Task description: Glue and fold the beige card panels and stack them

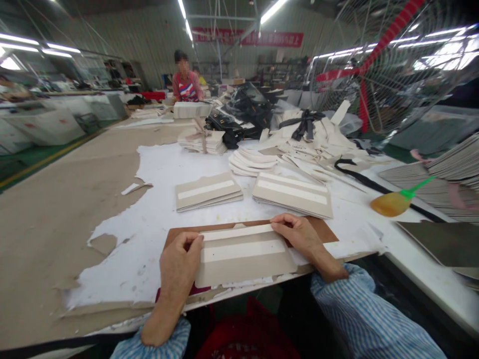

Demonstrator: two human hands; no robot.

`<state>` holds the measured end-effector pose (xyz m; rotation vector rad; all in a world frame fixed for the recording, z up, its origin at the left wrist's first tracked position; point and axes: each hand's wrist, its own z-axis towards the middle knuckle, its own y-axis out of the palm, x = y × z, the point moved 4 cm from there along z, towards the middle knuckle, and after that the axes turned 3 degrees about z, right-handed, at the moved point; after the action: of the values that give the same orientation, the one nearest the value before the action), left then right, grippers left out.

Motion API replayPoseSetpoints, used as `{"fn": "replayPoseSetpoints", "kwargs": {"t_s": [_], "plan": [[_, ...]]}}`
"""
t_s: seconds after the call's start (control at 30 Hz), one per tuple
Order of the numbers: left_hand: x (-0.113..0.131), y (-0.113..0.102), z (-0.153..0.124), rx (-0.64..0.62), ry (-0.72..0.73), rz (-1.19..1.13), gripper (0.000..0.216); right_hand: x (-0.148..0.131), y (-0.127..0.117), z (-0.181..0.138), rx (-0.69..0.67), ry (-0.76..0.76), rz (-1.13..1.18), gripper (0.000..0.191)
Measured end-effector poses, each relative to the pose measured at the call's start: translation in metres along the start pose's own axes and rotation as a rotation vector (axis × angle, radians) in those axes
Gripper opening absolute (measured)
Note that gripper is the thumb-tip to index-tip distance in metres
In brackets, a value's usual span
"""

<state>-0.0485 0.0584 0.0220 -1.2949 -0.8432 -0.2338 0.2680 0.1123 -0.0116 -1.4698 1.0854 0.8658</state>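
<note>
Blue-striped sleeves [359, 319], 2 bare hands, 1 grey panel [243, 262] at the near table edge.
Panel: flat on a brown board [326, 230], white strip across its middle. Left hand [181, 262] pinches its left end, thumb on top; right hand [299, 235] has fingers curled on the upper right corner, clasping or only pressing cannot be told. Beyond, on the white table cover [164, 169]: 2 stacks of like panels [208, 191], side by side; 1 amber bottle [391, 203], green nozzle, well right.

- We see two stacks of grey card pieces [208, 192] ahead.
- We note an orange bottle [391, 203] to the right.
- We see a red-bladed fan [377, 60] beyond it.
</note>
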Motion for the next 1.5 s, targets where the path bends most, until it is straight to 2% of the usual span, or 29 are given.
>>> {"fn": "replayPoseSetpoints", "kwargs": {"t_s": [0.17,0.4,0.63,1.0,1.5], "plan": [[0.005,0.004,0.002,0.014,0.09,0.12,0.028,0.002,0.001,0.003,0.038,-0.072,-0.119,0.037],[0.007,0.011,0.0,0.032,0.129,0.224,0.025,0.004,0.002,0.004,0.066,-0.164,-0.203,0.033],[0.005,0.012,0.0,0.056,0.117,0.224,0.02,0.005,0.002,0.002,0.046,-0.154,-0.284,0.035],[0.004,0.013,-0.001,0.027,0.06,0.229,0.036,0.006,0.0,0.0,0.067,-0.126,-0.343,0.033],[0.005,0.012,-0.002,0.018,0.102,0.284,0.032,0.008,-0.002,0.0,0.068,-0.139,-0.332,0.029]]}}
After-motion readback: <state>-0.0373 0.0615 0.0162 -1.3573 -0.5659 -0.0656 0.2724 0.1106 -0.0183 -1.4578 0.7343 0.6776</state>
